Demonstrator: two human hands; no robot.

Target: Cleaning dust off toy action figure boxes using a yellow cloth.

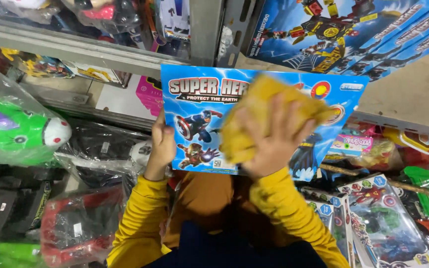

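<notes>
A flat blue toy box (197, 124) printed with cartoon hero figures stands upright in front of me. My left hand (161, 145) grips its left edge. My right hand (274, 141) presses a crumpled yellow cloth (259, 111) against the middle of the box's face; the cloth is blurred. Both arms wear yellow sleeves.
Metal shelves (125, 59) with packed toys surround me: a green toy in clear plastic (11, 129) at left, a red toy in plastic (75, 228) lower left, blue toy boxes (353, 34) stacked upper right, blister-packed hero figures (383, 218) lower right.
</notes>
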